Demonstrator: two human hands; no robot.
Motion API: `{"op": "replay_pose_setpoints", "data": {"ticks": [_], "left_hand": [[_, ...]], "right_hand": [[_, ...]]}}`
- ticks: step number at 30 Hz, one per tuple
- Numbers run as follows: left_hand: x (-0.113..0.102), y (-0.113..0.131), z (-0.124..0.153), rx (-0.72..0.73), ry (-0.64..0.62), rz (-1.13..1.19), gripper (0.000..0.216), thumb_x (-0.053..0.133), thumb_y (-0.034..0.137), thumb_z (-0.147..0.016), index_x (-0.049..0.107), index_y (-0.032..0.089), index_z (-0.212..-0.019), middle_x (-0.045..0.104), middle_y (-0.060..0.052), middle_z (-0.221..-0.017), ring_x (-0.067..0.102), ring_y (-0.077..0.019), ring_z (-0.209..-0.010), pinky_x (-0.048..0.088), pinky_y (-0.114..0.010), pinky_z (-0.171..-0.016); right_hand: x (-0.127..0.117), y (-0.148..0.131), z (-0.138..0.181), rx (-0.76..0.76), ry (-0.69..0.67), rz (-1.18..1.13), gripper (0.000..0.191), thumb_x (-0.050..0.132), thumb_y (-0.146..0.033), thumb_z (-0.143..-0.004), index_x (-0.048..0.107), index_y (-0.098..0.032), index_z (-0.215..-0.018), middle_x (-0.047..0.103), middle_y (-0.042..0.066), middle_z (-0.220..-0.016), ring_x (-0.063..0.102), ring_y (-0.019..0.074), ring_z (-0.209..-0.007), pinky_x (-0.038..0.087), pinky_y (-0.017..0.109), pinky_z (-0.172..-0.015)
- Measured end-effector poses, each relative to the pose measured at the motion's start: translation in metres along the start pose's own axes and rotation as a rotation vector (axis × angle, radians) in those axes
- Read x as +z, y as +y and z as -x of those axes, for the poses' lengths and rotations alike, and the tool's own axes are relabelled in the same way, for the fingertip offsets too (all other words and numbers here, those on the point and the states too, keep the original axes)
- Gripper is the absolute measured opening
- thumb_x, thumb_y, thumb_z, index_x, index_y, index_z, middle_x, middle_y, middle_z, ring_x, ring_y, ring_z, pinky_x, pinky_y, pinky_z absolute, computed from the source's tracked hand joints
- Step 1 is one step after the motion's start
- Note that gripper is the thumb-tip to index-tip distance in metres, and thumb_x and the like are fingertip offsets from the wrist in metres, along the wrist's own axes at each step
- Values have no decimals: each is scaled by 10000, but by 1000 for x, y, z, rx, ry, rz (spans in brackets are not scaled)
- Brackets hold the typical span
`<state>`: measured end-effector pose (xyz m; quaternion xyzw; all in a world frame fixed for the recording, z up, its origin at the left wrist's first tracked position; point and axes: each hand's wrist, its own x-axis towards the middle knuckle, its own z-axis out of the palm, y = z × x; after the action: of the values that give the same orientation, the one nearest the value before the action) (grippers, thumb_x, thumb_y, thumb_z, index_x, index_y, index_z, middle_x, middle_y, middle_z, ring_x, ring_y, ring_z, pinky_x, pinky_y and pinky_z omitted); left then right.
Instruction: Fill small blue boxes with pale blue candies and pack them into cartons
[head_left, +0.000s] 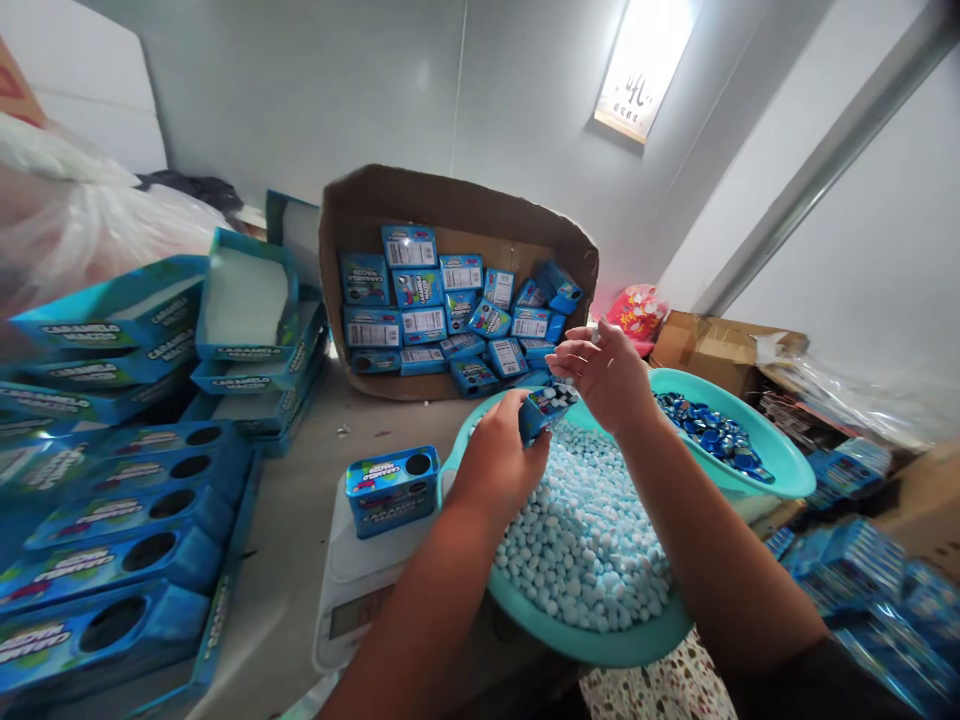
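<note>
My left hand (496,455) is closed around a small blue candy box (544,408), held over a teal basin (600,645) full of pale blue and white candies (589,535). My right hand (600,372) hovers at the box's open top, fingers bent in a pinch; what they hold is too small to name. Another blue box (391,488) with a round hole in its top stands on a white scale (360,590) left of the basin.
A second teal basin (780,460) with blue caps (709,428) sits right. A tipped cardboard carton (457,285) holds several filled boxes at the back. Stacks of blue display trays (127,480) line the left; more blue boxes (862,580) lie at right.
</note>
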<state>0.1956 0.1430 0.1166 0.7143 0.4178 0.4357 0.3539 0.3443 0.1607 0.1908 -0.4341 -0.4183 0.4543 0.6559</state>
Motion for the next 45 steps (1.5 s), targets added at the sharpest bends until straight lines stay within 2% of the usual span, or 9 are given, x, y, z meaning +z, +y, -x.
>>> {"op": "replay_pose_setpoints", "data": {"ticks": [4,8,11,14,17,27,34,40,45], "left_hand": [[0,0,0,-12,0,1,382,668,188,-829,598,214,-1204,696,-69,-1138,652,-241,-999,500,-392,-945],[-1,0,0,10,-8,29,374,659,179,-836,593,214,-1202,694,-67,-1145,655,-235,-1006,503,-380,-935],[-1,0,1,-1,-1,28,378,666,175,-830,591,217,-1198,693,-64,-1142,649,-246,-1029,500,-382,-931],[-1,0,1,0,5,20,388,664,185,-832,587,225,-1210,689,-59,-1139,639,-252,-1051,497,-383,-928],[-1,-2,1,14,-7,27,402,663,192,-837,578,216,-1228,686,-71,-1149,642,-244,-1038,501,-374,-920],[0,-5,0,5,-25,26,407,669,199,-835,571,212,-1230,691,-76,-1125,653,-231,-977,504,-367,-889],[-1,-3,1,-5,-22,15,403,672,217,-835,577,208,-1227,688,-82,-1131,651,-232,-976,503,-361,-878],[-1,-4,0,-3,-46,17,414,655,226,-849,574,210,-1255,682,-81,-1159,643,-240,-1013,498,-374,-905],[0,-6,0,10,-14,9,403,680,219,-829,583,227,-1221,691,-56,-1117,641,-232,-1032,496,-353,-903]], "right_hand": [[0,6,3,-85,-91,173,276,624,-452,-815,680,-187,-862,691,36,-758,680,187,-744,531,327,-775],[-2,7,7,-242,-108,422,251,611,-416,-845,715,-191,-878,714,44,-823,674,191,-813,512,336,-816],[-6,2,14,-353,-248,757,222,616,-390,-890,740,-210,-931,722,42,-938,656,193,-881,504,324,-787],[-12,-4,18,-449,-427,1024,168,606,-266,-900,752,-231,-977,709,29,-988,648,187,-888,499,323,-765],[-20,-8,17,-543,-441,1133,163,604,-184,-880,758,-228,-906,703,29,-958,650,185,-876,499,334,-794],[-41,-4,9,-432,-398,1072,147,615,-228,-851,754,-230,-895,707,36,-958,666,182,-823,549,313,-720],[-40,-2,10,-448,-341,1049,220,593,-165,-807,765,-237,-925,731,22,-920,675,192,-834,553,334,-759],[-32,-1,13,-382,-414,928,131,639,-220,-834,759,-223,-889,741,22,-896,686,188,-823,569,332,-770],[-32,1,9,-440,-274,852,152,672,-336,-865,762,-225,-917,744,42,-927,684,201,-866,569,354,-792]]}}
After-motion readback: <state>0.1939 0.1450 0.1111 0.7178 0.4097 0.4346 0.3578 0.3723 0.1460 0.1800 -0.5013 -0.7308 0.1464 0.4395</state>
